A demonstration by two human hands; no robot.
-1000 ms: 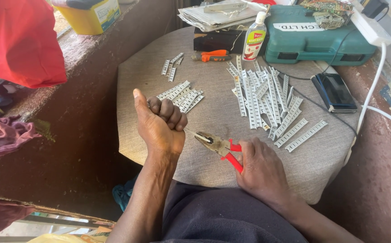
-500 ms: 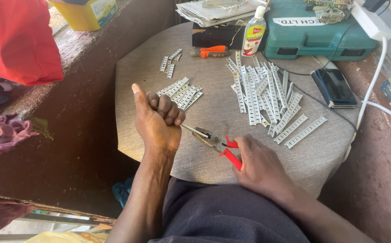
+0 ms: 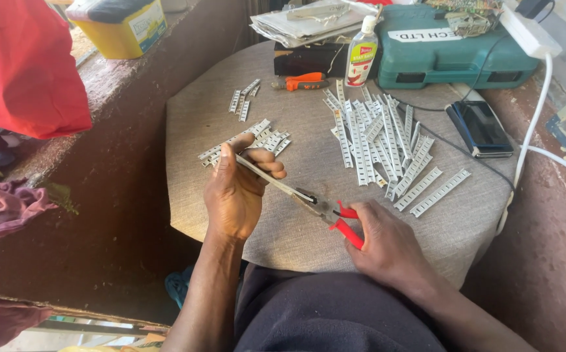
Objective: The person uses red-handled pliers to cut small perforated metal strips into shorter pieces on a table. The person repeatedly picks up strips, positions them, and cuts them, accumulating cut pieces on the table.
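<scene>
My left hand [image 3: 238, 190] pinches one end of a thin metal strip [image 3: 271, 182] over the near left part of the round cloth-covered table [image 3: 426, 238]. The strip slants down to the right into the jaws of red-handled pliers [image 3: 332, 217]. My right hand [image 3: 387, 244] is closed around the red pliers handles near the table's front edge. A small heap of short perforated grey strips [image 3: 265, 138] lies just beyond my left hand. A much bigger pile of longer strips [image 3: 381, 140] is spread across the middle of the table.
At the back stand a green tool case [image 3: 452, 49], a small white bottle [image 3: 362, 55], an orange-handled tool [image 3: 302, 81] and folded papers [image 3: 309, 19]. A dark phone [image 3: 480, 128] lies at right beside a white cable [image 3: 531, 130]. A yellow tub [image 3: 123, 26] sits on the ledge; red cloth [image 3: 25, 65] hangs left.
My left hand has gone from a closed fist to pinching a metal strip that now runs into the pliers' jaws. The right hand and pliers stayed in about the same place.
</scene>
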